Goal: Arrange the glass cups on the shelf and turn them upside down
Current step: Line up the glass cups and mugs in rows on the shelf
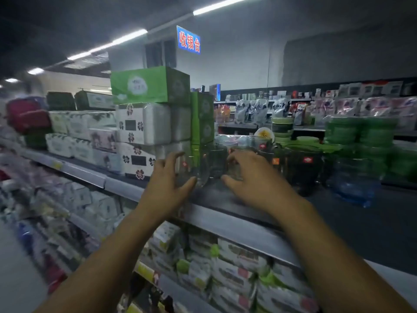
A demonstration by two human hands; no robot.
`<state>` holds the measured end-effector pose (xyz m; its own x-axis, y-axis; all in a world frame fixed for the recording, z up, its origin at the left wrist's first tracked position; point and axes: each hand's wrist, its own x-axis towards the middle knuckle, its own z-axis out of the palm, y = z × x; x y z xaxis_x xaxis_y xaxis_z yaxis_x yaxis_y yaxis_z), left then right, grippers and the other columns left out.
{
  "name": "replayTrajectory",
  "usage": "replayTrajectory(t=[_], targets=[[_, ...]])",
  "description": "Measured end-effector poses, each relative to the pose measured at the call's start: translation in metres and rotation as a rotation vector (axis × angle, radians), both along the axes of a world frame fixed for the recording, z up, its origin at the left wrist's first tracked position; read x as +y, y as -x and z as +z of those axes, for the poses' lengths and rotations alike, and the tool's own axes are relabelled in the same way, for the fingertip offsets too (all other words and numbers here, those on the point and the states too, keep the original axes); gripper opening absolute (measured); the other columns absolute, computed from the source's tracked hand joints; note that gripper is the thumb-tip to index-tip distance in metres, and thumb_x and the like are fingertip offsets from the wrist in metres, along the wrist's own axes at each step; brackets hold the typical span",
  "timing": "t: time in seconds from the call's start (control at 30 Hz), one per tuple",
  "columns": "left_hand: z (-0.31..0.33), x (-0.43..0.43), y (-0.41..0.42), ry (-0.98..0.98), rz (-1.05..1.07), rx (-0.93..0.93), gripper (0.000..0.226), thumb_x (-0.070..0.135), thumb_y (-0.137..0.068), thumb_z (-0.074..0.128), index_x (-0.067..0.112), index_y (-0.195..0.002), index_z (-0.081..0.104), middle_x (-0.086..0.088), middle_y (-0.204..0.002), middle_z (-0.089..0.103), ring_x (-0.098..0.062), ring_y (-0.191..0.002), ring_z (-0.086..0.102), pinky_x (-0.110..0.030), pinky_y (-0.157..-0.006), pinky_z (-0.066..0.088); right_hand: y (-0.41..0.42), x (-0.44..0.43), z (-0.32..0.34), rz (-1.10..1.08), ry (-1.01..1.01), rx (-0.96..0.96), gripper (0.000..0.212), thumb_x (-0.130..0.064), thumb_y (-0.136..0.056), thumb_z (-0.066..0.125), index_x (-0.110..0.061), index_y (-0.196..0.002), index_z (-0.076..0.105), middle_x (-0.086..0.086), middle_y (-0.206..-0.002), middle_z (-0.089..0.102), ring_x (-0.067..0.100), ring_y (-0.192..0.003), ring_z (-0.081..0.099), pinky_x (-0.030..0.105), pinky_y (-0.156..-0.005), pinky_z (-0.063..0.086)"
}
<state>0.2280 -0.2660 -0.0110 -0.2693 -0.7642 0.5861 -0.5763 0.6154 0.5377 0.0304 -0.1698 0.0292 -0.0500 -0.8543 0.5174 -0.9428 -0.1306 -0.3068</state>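
Reaching over the shelf [225, 219], the left hand [167, 184] cups a clear glass [195, 168] with fingers spread, while the right hand [250, 177] curls around a second glass [234, 170] just beside it. Tissue packs [144, 123] stand left; blur hides both grips.

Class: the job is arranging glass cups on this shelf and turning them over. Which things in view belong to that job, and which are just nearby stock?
Job: glass cups, shelf, left hand, right hand.

Nearby stock: tissue packs, green plates, blue wrap.
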Motion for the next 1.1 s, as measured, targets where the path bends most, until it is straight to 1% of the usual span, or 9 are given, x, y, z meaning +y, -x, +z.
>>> replayTrajectory(t=[0.17, 0.27, 0.3, 0.47, 0.57, 0.63, 0.8, 0.97, 1.1], targets=[[0.004, -0.046, 0.002, -0.029, -0.144, -0.087, 0.057, 0.046, -0.09, 0.069, 0.039, -0.139, 0.042, -0.005, -0.128, 0.052, -0.019, -0.111, 0.057, -0.035, -0.099, 0.051, -0.013, -0.051, 0.017, -0.114, -0.006, 0.092, 0.032, -0.026, -0.095, 0.059, -0.021, -0.126, 0.054, 0.001, -0.126, 0.056, 0.027, -0.111, 0.059, 0.048, -0.09, 0.053], [0.004, -0.065, 0.007, -0.015, -0.25, -0.062, 0.036, 0.039, -0.091, 0.071, 0.035, -0.119, 0.048, 0.012, -0.106, 0.063, 0.002, -0.089, 0.061, -0.007, -0.074, 0.043, -0.014, -0.085, 0.028, -0.169, -0.025, 0.109, 0.035, -0.014, -0.092, 0.056, -0.016, -0.127, 0.055, 0.006, -0.129, 0.055, 0.03, -0.114, 0.059, 0.049, -0.092, 0.053], [0.005, -0.07, 0.006, -0.009, -0.275, -0.042, 0.032, 0.038, -0.09, 0.073, 0.036, -0.111, 0.049, 0.017, -0.097, 0.063, 0.006, -0.083, 0.06, -0.006, -0.068, 0.041, -0.013, -0.095, 0.03, -0.192, -0.04, 0.112, 0.036, -0.011, -0.091, 0.055, -0.015, -0.127, 0.057, 0.008, -0.128, 0.055, 0.031, -0.114, 0.059, 0.05, -0.092, 0.053], [0.002, -0.086, -0.007, 0.044, -0.332, 0.077, 0.037, 0.045, -0.079, 0.082, 0.031, -0.091, 0.05, 0.01, -0.088, 0.062, -0.007, -0.082, 0.062, -0.036, -0.073, 0.055, -0.01, -0.131, 0.028, -0.227, -0.107, 0.036, 0.022, -0.021, -0.099, 0.053, -0.016, -0.114, 0.068, 0.01, -0.116, 0.067, 0.028, -0.103, 0.063, 0.046, -0.091, 0.055], [-0.002, -0.084, -0.009, 0.115, -0.313, 0.04, 0.043, 0.056, -0.075, 0.078, 0.035, -0.095, 0.046, 0.012, -0.094, 0.053, 0.003, -0.083, 0.049, -0.012, -0.072, 0.043, -0.015, -0.138, 0.022, -0.202, -0.144, 0.021, 0.025, -0.03, -0.102, 0.054, -0.012, -0.101, 0.072, 0.008, -0.1, 0.071, 0.024, -0.094, 0.063, 0.043, -0.088, 0.054], [-0.006, -0.084, -0.011, 0.141, -0.313, 0.06, 0.048, 0.06, -0.074, 0.074, 0.034, -0.102, 0.045, 0.009, -0.1, 0.047, 0.0, -0.081, 0.041, -0.008, -0.071, 0.036, -0.019, -0.139, 0.02, -0.213, -0.144, 0.007, 0.025, -0.034, -0.1, 0.059, -0.012, -0.094, 0.071, 0.006, -0.093, 0.071, 0.023, -0.089, 0.064, 0.04, -0.085, 0.053], [-0.017, -0.079, -0.02, 0.134, -0.305, 0.157, 0.063, 0.067, -0.074, 0.071, 0.031, -0.119, 0.044, 0.007, -0.116, 0.038, -0.012, -0.095, 0.055, -0.029, -0.08, 0.054, -0.03, -0.122, 0.019, -0.274, -0.126, -0.012, 0.023, -0.037, -0.093, 0.069, -0.015, -0.089, 0.066, 0.002, -0.086, 0.069, 0.018, -0.081, 0.063, 0.033, -0.072, 0.05], [-0.02, -0.073, -0.025, 0.101, -0.324, 0.188, 0.07, 0.066, -0.075, 0.068, 0.03, -0.129, 0.04, 0.005, -0.126, 0.034, -0.019, -0.102, 0.058, -0.039, -0.083, 0.058, -0.039, -0.086, 0.012, -0.29, -0.045, -0.055, 0.021, -0.036, -0.088, 0.075, -0.019, -0.085, 0.065, -0.008, -0.082, 0.063, 0.003, -0.073, 0.057, 0.024, -0.062, 0.039], [-0.022, -0.079, -0.03, 0.069, -0.415, 0.143, 0.067, 0.063, -0.084, 0.064, 0.038, -0.138, 0.035, 0.012, -0.137, 0.046, -0.013, -0.123, 0.05, -0.037, -0.095, 0.05, -0.043, -0.064, -0.001, -0.383, 0.081, -0.065, 0.041, -0.05, -0.073, 0.084, -0.027, -0.095, 0.059, -0.009, -0.109, 0.043, 0.006, -0.097, 0.049, 0.021, -0.084, 0.044]])
